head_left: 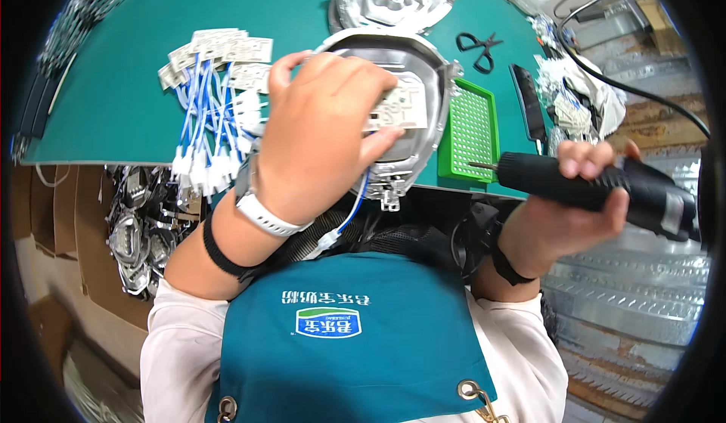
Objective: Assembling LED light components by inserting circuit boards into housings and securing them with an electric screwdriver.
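Note:
My left hand pinches a small white circuit board between thumb and fingers, over a silver metal lamp housing near the table's front edge. A blue and white wire runs from under the hand to a white connector below the table edge. My right hand is wrapped round a black electric screwdriver, whose bit points left towards the green perforated tray. The bit is apart from the housing. Part of the board is hidden by my fingers.
Several white boards with blue and white wires lie left of the housing. Another metal housing is behind it. Black scissors and a long black tool lie to the right. A black cable hangs at right.

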The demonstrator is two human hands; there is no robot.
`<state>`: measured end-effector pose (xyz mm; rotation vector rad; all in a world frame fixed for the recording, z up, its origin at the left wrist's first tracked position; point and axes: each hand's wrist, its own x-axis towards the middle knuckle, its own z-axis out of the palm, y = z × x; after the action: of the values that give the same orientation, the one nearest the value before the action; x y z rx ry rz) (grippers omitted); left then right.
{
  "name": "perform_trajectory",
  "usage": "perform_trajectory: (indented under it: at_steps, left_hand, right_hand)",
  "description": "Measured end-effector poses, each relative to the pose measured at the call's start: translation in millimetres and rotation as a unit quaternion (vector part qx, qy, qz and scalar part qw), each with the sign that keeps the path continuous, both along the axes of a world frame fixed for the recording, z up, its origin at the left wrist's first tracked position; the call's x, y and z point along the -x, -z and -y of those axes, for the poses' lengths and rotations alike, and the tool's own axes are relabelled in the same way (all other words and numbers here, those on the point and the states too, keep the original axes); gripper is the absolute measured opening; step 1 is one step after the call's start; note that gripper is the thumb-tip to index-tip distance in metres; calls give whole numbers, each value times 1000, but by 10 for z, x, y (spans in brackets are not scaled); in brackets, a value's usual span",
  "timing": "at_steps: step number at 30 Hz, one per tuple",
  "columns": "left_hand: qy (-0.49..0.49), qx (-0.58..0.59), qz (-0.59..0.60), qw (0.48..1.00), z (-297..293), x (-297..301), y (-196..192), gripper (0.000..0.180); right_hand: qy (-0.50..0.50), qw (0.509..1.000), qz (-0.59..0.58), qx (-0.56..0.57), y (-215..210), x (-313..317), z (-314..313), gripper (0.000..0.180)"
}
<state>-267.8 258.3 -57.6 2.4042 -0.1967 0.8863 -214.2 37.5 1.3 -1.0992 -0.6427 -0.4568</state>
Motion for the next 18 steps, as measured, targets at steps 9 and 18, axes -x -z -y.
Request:
perform_trajectory:
  at_steps: [9, 18]
  left_hand:
    - [15, -14, -20, 1000, 12, -44, -25, 39]
    - [18, -17, -30, 999, 22, -69, -44, 40]
  right_hand:
    - [-36, 999, -22, 30, 272, -231, 71, 58]
    - [-313, 939, 51, 133, 255, -578, 89, 59]
